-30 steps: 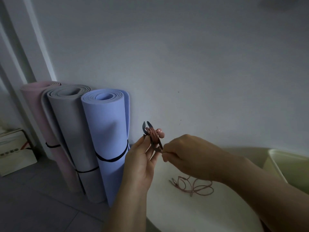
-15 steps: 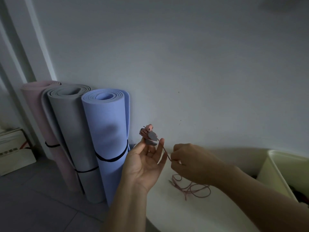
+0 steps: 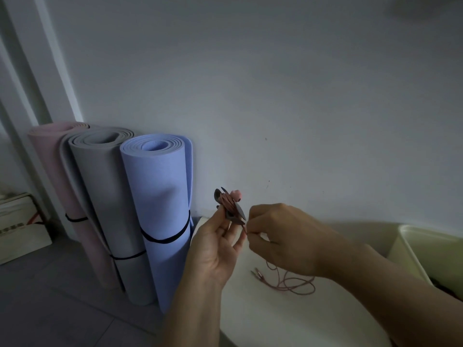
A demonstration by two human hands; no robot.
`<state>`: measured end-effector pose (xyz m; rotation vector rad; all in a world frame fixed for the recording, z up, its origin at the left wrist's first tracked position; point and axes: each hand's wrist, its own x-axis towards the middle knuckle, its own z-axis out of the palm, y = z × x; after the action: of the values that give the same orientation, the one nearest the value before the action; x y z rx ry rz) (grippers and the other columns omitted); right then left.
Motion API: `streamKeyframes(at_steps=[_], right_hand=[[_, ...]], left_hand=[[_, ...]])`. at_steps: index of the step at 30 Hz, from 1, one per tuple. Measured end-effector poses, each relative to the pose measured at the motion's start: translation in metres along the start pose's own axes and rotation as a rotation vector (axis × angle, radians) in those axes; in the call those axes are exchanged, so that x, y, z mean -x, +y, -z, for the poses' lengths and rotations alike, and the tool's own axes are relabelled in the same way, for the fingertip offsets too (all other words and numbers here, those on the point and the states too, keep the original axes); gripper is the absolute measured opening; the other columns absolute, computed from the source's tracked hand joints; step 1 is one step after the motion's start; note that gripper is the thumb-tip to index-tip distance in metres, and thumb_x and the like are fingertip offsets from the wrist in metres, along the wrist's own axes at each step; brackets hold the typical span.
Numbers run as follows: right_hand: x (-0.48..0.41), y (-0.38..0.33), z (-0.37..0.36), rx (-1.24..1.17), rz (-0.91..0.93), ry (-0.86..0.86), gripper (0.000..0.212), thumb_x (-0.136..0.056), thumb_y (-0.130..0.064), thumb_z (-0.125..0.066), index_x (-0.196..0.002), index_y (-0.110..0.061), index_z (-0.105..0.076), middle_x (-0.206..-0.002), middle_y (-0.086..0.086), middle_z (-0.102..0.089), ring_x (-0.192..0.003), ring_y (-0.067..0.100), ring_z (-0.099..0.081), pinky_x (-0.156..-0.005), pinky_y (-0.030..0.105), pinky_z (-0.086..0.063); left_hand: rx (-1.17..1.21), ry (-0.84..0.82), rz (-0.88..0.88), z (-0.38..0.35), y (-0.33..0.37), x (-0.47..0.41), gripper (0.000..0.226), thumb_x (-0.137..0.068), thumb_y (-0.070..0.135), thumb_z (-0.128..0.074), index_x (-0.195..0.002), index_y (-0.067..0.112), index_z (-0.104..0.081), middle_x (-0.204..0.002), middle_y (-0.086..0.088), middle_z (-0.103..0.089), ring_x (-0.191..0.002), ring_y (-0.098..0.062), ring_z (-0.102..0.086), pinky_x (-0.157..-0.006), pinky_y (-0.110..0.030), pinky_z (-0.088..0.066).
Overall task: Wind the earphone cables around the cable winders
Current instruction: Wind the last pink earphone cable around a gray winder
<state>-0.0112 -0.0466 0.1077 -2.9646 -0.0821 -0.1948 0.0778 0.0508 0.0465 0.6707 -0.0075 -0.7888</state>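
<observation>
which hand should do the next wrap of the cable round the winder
Right. The right hand pinches the pink cable just below the winder, with slack trailing onto the table. The left hand holds the winder up, so it is busy steadying it.

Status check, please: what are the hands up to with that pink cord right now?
Left hand grips cable winder, partly wound. Right hand pinches earphone cable just below it. Loose coil on table, unwound. Nothing in the way.
</observation>
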Motion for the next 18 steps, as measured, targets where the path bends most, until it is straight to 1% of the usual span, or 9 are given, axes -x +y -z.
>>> streamKeyframes(at_steps=[1,2,3,5,8,10,14,16,18], right_hand=[[0.0,0.0,0.002,0.0,0.001,0.01,0.03,-0.092,-0.021,-0.044,-0.064,-0.01,-0.05,-0.074,0.001,-0.047,-0.061,0.016,-0.045,-0.058,0.033,-0.038],[0.0,0.001,0.004,-0.005,0.001,0.024,0.031,-0.093,-0.021,-0.045,-0.063,-0.013,-0.05,-0.074,0.0,-0.048,-0.062,0.016,-0.046,-0.058,0.034,-0.041],[0.001,0.002,0.005,-0.015,0.002,0.041,0.032,-0.093,-0.022,-0.045,-0.062,-0.017,-0.047,-0.074,-0.001,-0.048,-0.062,0.016,-0.047,-0.059,0.036,-0.042],[0.001,0.005,0.009,-0.048,0.002,0.066,0.034,-0.093,-0.022,-0.046,-0.059,-0.021,-0.044,-0.072,-0.002,-0.048,-0.061,0.016,-0.048,-0.06,0.038,-0.043],[0.002,0.013,0.013,-0.061,-0.014,0.083,0.028,-0.091,-0.021,-0.047,-0.066,-0.01,-0.055,-0.072,-0.001,-0.051,-0.064,0.017,-0.05,-0.062,0.041,-0.044],[0.001,0.016,0.015,-0.065,-0.018,0.093,0.027,-0.089,-0.02,-0.048,-0.068,-0.006,-0.057,-0.072,0.0,-0.052,-0.064,0.016,-0.049,-0.062,0.04,-0.043],[0.002,0.017,0.018,-0.103,0.0,0.104,0.029,-0.086,-0.024,-0.046,-0.065,-0.005,-0.053,-0.066,0.002,-0.049,-0.06,0.018,-0.045,-0.057,0.035,-0.038],[0.001,0.017,0.018,-0.116,-0.001,0.115,0.03,-0.083,-0.028,-0.043,-0.063,-0.007,-0.052,-0.063,0.002,-0.049,-0.058,0.018,-0.044,-0.056,0.036,-0.038],[0.0,0.015,0.016,-0.118,0.004,0.106,0.03,-0.087,-0.024,-0.047,-0.062,-0.008,-0.051,-0.063,0.004,-0.049,-0.056,0.02,-0.044,-0.055,0.041,-0.04]], left_hand=[[-0.039,-0.006,-0.013,0.0,0.0,0.0,0.027,-0.095,0.02,-0.052,-0.117,0.012,-0.067,-0.098,0.003,-0.072,-0.093,-0.009,-0.065,-0.106,-0.035,-0.041],[-0.087,-0.018,-0.03,-0.001,0.0,0.001,0.026,-0.095,0.019,-0.052,-0.114,0.013,-0.069,-0.102,0.004,-0.073,-0.099,-0.009,-0.064,-0.109,-0.038,-0.037],[-0.133,-0.031,-0.047,-0.001,0.0,0.002,0.024,-0.095,0.018,-0.052,-0.11,0.014,-0.07,-0.106,0.005,-0.073,-0.102,-0.009,-0.064,-0.11,-0.039,-0.037],[-0.193,-0.047,-0.062,-0.002,0.0,0.003,0.022,-0.095,0.017,-0.052,-0.101,0.017,-0.073,-0.106,0.006,-0.073,-0.098,-0.008,-0.067,-0.106,-0.038,-0.04],[-0.18,-0.039,-0.06,-0.002,0.001,0.003,0.02,-0.095,0.017,-0.054,-0.101,0.019,-0.073,-0.105,0.007,-0.074,-0.088,-0.007,-0.07,-0.099,-0.034,-0.042],[-0.142,-0.035,-0.033,-0.001,0.001,0.002,0.02,-0.094,0.018,-0.054,-0.1,0.019,-0.073,-0.102,0.006,-0.074,-0.085,-0.008,-0.071,-0.096,-0.033,-0.044],[-0.077,-0.036,0.017,-0.001,0.0,0.002,0.027,-0.092,0.016,-0.055,-0.083,0.02,-0.08,-0.1,0.005,-0.075,-0.086,-0.01,-0.07,-0.092,-0.031,-0.046],[-0.092,-0.041,0.002,-0.001,-0.001,0.001,0.024,-0.092,0.016,-0.056,-0.088,0.019,-0.079,-0.101,0.004,-0.075,-0.086,-0.01,-0.071,-0.091,-0.03,-0.048],[-0.194,-0.042,-0.049,-0.002,-0.003,0.001,0.021,-0.094,0.016,-0.054,-0.096,0.018,-0.075,-0.097,0.004,-0.075,-0.086,-0.01,-0.071,-0.087,-0.029,-0.05]])
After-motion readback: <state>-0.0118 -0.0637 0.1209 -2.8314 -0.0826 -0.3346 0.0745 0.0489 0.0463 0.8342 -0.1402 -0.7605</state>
